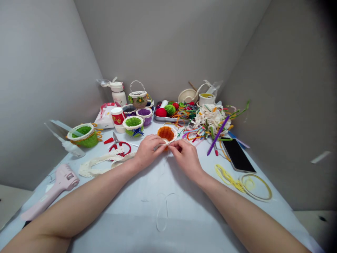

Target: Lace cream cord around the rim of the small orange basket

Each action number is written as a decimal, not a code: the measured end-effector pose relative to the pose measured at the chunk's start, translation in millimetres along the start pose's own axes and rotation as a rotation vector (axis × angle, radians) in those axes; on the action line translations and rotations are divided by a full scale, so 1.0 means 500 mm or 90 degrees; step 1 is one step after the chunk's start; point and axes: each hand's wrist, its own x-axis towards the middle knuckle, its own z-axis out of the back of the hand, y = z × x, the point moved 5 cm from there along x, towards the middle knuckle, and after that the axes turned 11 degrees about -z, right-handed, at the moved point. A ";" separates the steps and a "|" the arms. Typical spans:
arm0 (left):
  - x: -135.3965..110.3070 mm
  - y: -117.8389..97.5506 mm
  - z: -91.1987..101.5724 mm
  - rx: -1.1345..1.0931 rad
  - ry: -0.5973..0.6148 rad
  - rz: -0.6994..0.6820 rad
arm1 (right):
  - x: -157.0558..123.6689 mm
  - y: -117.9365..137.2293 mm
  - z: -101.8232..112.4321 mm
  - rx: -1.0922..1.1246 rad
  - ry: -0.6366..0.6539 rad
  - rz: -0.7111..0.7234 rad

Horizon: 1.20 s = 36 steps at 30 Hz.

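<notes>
A small orange woven basket (pixel 166 133) with a white rim stands on the table in front of me. My left hand (pixel 149 150) is closed, its fingers pinching the white lace trim at the basket's near rim. My right hand (pixel 185 157) is closed too, pinching the same trim from the right side. A strip of white lace (pixel 98 164) trails from my left hand across the table to the left. What else my fingertips hold is too small to make out.
Red scissors (pixel 119 146), a pink glue gun (pixel 56 188) and green baskets (pixel 83 135) lie left. A phone (pixel 237 155), yellow cord (pixel 228 177) and a ring (pixel 256 187) lie right. A pile of pipe cleaners (pixel 210 121), a yarn tray (pixel 168 111) and cups fill the back.
</notes>
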 end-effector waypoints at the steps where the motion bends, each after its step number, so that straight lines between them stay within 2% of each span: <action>1: 0.000 0.000 0.000 0.000 0.000 0.000 | 0.000 -0.001 -0.001 0.019 0.001 -0.018; 7: -0.001 -0.005 -0.001 0.003 -0.018 -0.001 | 0.001 -0.014 -0.018 0.164 0.030 -0.125; 12: -0.002 -0.014 -0.008 -0.008 0.002 0.007 | -0.003 -0.034 -0.043 0.403 0.039 -0.273; 15: -0.003 -0.015 -0.010 -0.019 0.012 0.008 | -0.004 -0.032 -0.054 0.526 0.075 -0.321; 18: -0.004 -0.009 -0.007 -0.013 0.011 0.016 | -0.001 -0.028 -0.052 0.527 0.126 -0.352; 21: -0.006 0.001 0.000 -0.017 -0.011 0.037 | 0.008 -0.023 -0.038 0.430 0.148 -0.306; 26: -0.009 0.009 -0.001 -0.051 -0.023 0.068 | 0.015 -0.020 -0.024 0.325 0.079 -0.182; 32: -0.012 0.007 -0.013 -0.049 -0.003 0.086 | 0.013 -0.031 -0.033 0.322 0.064 -0.163; 34: -0.011 0.008 -0.014 -0.033 0.005 0.092 | 0.018 -0.024 -0.019 0.256 0.072 -0.134; 36: -0.011 0.008 -0.013 -0.021 0.007 0.096 | 0.026 -0.001 0.011 0.129 0.037 -0.042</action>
